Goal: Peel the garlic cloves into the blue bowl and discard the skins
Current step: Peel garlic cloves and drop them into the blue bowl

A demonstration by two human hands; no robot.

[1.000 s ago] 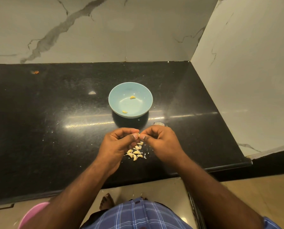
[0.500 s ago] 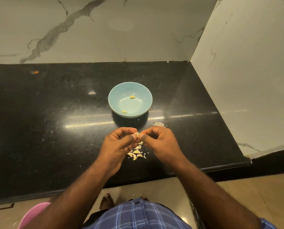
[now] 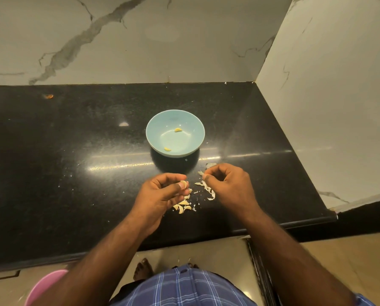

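Item 1, blue bowl [image 3: 155,138]: one, standing on the black counter [image 3: 63,162] just beyond my hands. I count two peeled cloves inside, one [image 3: 178,129] toward the far right of the bottom, one [image 3: 167,149] at the near wall.

Item 2, left hand [image 3: 162,193]: fingers curled, thumb and fingertips pinching one garlic clove [image 3: 184,183] above the counter.

Item 3, right hand [image 3: 226,184]: fingers curled, pinching a pale strip of skin [image 3: 207,189] that hangs down toward the counter. The two hands are apart, with a clear gap between them.

Item 4, pile of unpeeled cloves [image 3: 183,207]: on the counter, partly under the left hand. I make out about four or five; the rest are hidden, so the count is not firm.

Item 5, loose skin scrap [image 3: 211,165]: one, on the counter just behind the right hand.

Item 6, pink tub [image 3: 45,286]: one, on the floor at lower left, partly hidden by the left arm.

Item 7, orange speck [image 3: 49,96]: one, far left of the counter; I cannot tell what it is.
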